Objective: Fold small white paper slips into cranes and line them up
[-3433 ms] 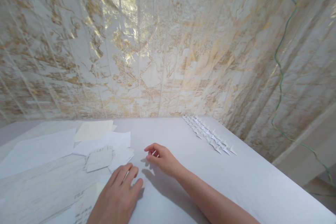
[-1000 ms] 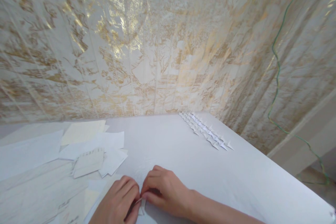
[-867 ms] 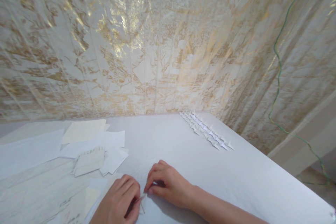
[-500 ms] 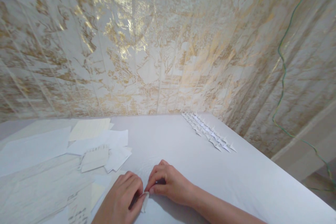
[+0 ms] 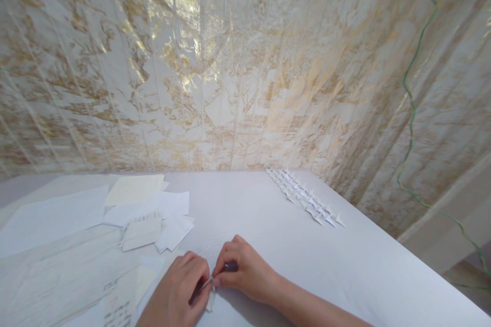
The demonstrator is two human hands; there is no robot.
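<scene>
A small folded piece of white paper (image 5: pixel 210 297) is pinched between my two hands near the bottom of the head view. My left hand (image 5: pixel 178 288) has its fingers curled, thumb and forefinger closed on the paper's left side. From the right, my right hand (image 5: pixel 243 269) grips the paper's upper tip between thumb and forefinger. Part of the paper is hidden by the fingers, and its exact folded form is too small to tell.
On the white table (image 5: pixel 226 204), loose paper sheets (image 5: pixel 57 214) and a stack of small paper squares (image 5: pixel 143 232) lie at left. Rows of small folded paper pieces with pointed tips (image 5: pixel 303 196) stand at the back right. Behind is a gold-patterned wall (image 5: pixel 230 87); a green cord (image 5: pixel 412 112) hangs at right.
Both hands keep hold of the folded paper. The right fingers have shifted slightly against its tip, and the paper looks narrower. The camera view has moved a little.
</scene>
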